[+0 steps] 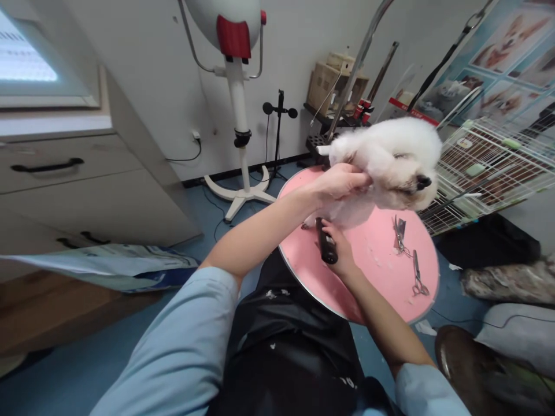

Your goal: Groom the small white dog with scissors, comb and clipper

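Note:
A white fluffy dog (390, 144) is on a round pink grooming table (368, 289), its dark nose pointing right. My left hand (344, 180) is closed on the dog near its neck and chest, with fingertips partly sunk in the fur. Below it, my right hand (340, 248) is wrapped round a black hair clipper (327, 242). The clipper's upper end is close to the fur low on the dog's body; whether its blade touches cannot be made out. Two pairs of scissors, one (399, 236) beside a dark comb-like piece and another (417, 274), lie on the tabletop.
A metal grooming arm (359, 52) rises behind the dog. Beyond the table's right side stands a white wire cage (489, 167). A dryer on a wheeled stand (236, 98) is at the back, near a drawer cabinet (78, 185). Cables cross the blue floor.

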Motion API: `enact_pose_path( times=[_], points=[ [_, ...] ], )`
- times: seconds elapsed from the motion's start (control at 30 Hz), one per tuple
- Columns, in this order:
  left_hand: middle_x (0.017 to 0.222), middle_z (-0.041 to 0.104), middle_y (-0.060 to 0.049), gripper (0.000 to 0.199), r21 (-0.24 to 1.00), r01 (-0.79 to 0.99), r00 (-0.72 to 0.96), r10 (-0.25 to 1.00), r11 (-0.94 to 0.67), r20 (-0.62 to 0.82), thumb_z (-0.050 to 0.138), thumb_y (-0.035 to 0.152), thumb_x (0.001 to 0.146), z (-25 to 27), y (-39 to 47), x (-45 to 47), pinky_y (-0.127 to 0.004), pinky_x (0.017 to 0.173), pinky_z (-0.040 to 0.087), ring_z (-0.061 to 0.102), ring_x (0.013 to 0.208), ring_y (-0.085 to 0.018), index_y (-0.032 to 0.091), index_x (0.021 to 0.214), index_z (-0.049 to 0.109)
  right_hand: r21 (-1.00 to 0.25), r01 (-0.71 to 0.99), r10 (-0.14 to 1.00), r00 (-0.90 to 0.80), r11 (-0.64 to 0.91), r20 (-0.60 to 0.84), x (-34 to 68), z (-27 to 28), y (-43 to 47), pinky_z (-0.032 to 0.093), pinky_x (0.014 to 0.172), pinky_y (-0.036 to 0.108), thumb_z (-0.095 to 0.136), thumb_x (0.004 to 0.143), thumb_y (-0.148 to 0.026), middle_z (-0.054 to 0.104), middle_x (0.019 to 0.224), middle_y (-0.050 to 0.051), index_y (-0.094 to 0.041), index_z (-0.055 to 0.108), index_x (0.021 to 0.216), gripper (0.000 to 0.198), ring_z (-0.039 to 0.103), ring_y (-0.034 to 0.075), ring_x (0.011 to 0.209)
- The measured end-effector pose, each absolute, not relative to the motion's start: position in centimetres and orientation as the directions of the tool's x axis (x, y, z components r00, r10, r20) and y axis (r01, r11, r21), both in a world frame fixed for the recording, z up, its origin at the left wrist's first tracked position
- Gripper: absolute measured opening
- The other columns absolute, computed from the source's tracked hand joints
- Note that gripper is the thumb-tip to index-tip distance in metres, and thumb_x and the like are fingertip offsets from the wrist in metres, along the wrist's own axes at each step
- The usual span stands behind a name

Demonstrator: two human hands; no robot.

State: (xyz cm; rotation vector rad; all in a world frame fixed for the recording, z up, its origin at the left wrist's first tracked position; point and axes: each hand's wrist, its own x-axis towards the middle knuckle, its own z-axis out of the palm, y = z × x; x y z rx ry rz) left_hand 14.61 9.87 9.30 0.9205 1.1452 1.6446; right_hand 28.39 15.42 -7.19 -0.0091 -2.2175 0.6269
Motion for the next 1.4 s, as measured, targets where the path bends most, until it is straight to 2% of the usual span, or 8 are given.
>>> enact_pose_path(
  times=[0.13,0.33,0.47,0.57,0.73,0.93,1.17,1.4],
  points=[
    [0.050,0.040,0.003,0.028,0.940,-0.281,-0.346,0.934,-0.192,0.087,0.057,0.010,0.087,9.0,9.8,14.6,-0.025,0.045,0.014,0.027,0.041,-0.003,0.014,0.060,0.053,-0.360,-0.177,0.162,-0.658,0.916,0.735,30.3,-9.8,16.8,0.060,0.090,0.042,0.065,0.085,-0.025,0.066,0.124,0.010,-0.025,0.060,0.114,0.029,0.066,0.026,0.112],
    [0.050,0.034,0.005,0.029,0.911,-0.340,-0.424,0.903,-0.235,0.075,0.067,0.014,0.083,8.8,9.9,14.9,-0.024,0.045,0.013,0.026,0.041,-0.002,0.015,0.059,0.050,-0.322,-0.108,0.084,-0.845,0.941,0.528,28.7,-10.9,18.4,0.061,0.090,0.042,0.051,0.082,-0.011,0.056,0.140,0.012,-0.025,0.054,0.135,0.055,0.057,0.029,0.127],
    [0.048,0.031,0.006,0.030,0.906,-0.352,-0.446,0.893,-0.234,0.058,0.074,0.023,0.080,8.7,9.7,15.1,-0.024,0.043,0.009,0.023,0.040,-0.002,0.016,0.062,0.051,-0.267,-0.122,0.042,-0.844,0.956,0.535,29.1,-10.8,17.2,0.058,0.095,0.040,0.048,0.087,-0.011,0.053,0.144,0.011,-0.025,0.053,0.135,0.050,0.054,0.026,0.130],
    [0.048,0.030,0.007,0.032,0.902,-0.363,-0.454,0.889,-0.235,0.049,0.075,0.023,0.081,8.7,9.6,15.2,-0.022,0.042,0.009,0.024,0.039,-0.001,0.016,0.063,0.049,-0.276,-0.067,0.107,-0.814,0.959,0.571,28.4,-10.7,16.1,0.057,0.096,0.041,0.050,0.089,-0.014,0.048,0.148,0.012,-0.025,0.053,0.135,0.048,0.052,0.028,0.132],
    [0.052,0.035,0.006,0.030,0.894,-0.370,-0.497,0.867,-0.254,0.041,0.061,0.013,0.088,8.6,9.3,15.1,-0.019,0.040,0.009,0.025,0.039,0.000,0.015,0.063,0.045,-0.348,0.125,0.265,-0.881,0.929,0.393,26.9,-11.1,16.0,0.061,0.083,0.041,0.047,0.082,-0.005,0.051,0.145,0.012,-0.024,0.056,0.131,0.053,0.058,0.031,0.124],
    [0.051,0.033,0.008,0.025,0.873,-0.430,-0.475,0.880,-0.231,-0.001,0.064,0.012,0.083,8.3,9.1,14.8,-0.014,0.038,0.011,0.026,0.038,0.001,0.015,0.066,0.046,-0.264,-0.146,-0.002,-0.878,0.954,0.478,31.3,-9.0,17.7,0.058,0.088,0.036,0.055,0.084,-0.013,0.053,0.144,0.014,-0.022,0.060,0.124,0.042,0.059,0.026,0.124],
    [0.053,0.035,0.008,0.024,0.807,-0.510,-0.542,0.840,-0.299,-0.031,0.065,0.012,0.081,8.6,8.9,15.4,-0.013,0.038,0.012,0.029,0.037,0.002,0.015,0.067,0.045,-0.207,-0.097,-0.016,-0.932,0.973,0.361,31.7,-7.1,19.5,0.059,0.070,0.028,0.059,0.081,-0.013,0.061,0.137,0.011,-0.024,0.064,0.117,0.038,0.068,0.022,0.108],
    [0.051,0.034,0.008,0.025,0.834,-0.464,-0.560,0.828,-0.300,-0.013,0.061,0.013,0.081,8.6,9.1,16.0,-0.013,0.038,0.013,0.027,0.036,0.001,0.015,0.064,0.044,-0.124,-0.251,-0.146,-0.826,0.960,0.545,33.0,-5.1,21.1,0.057,0.075,0.029,0.056,0.091,-0.023,0.063,0.135,0.010,-0.024,0.065,0.117,0.028,0.070,0.019,0.098]
  ],
)
